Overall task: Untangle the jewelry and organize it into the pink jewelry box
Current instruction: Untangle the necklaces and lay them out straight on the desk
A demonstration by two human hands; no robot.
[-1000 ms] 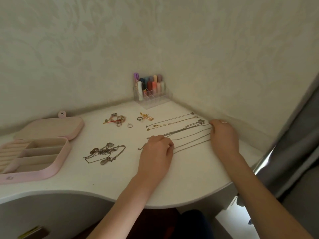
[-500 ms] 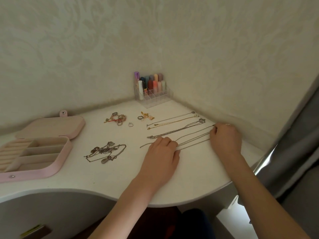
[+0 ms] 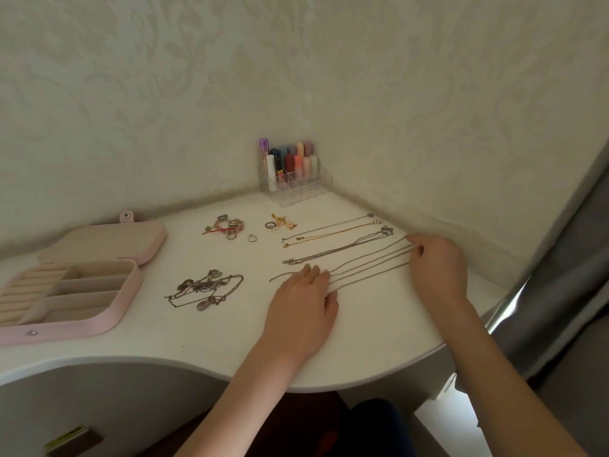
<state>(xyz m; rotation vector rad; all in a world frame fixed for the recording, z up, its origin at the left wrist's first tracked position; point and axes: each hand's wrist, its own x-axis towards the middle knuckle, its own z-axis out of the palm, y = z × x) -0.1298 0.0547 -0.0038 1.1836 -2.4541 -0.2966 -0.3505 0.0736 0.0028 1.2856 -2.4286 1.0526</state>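
An open pink jewelry box (image 3: 69,330) sits at the left of the white table, its beige compartments holding nothing. A tangled clump of silver necklaces (image 3: 205,289) lies to its right. Long silver chains (image 3: 370,266) are stretched in several strands between my hands. My left hand (image 3: 301,303) presses their left ends flat with straight fingers. My right hand (image 3: 436,267) has curled fingers that pinch the right ends near the wall. Behind them lie three straightened necklaces (image 3: 331,235), a heap of rings and bracelets (image 3: 228,227), a single ring (image 3: 252,238) and gold earrings (image 3: 283,223).
A clear organizer of lipsticks (image 3: 293,174) stands in the back corner against the wallpapered walls. The table's curved front edge (image 3: 197,366) runs below my forearms. A grey curtain (image 3: 560,291) hangs at the right.
My left hand's fingers went from curled to flat on the chains. My right hand shifted slightly right, and the long chains now lie straighter and spread apart.
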